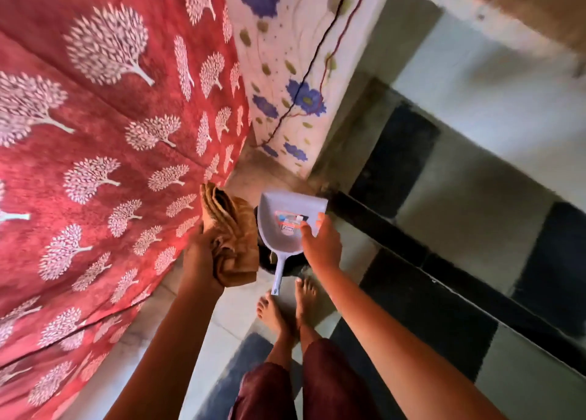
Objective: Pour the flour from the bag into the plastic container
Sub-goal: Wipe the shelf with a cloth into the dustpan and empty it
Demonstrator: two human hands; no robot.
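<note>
Far left, red cloth [95, 134] printed with white trees. Beside it, left hand [199, 248] gripping a crumpled brown rag [234, 235]. Then right hand [320, 245] pinching the right edge of a lilac dustpan [282, 210] above the tiled floor [234, 311]. Whereabouts of flour bag and plastic container: cannot tell.

Single head view, wide-angle, tilted, facing steeply down at feet [272, 313], floor [234, 323].

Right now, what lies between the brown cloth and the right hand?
In the head view, a pale blue dustpan lies between the brown cloth, held by the left hand, and the right hand, which touches its right rim.
</note>
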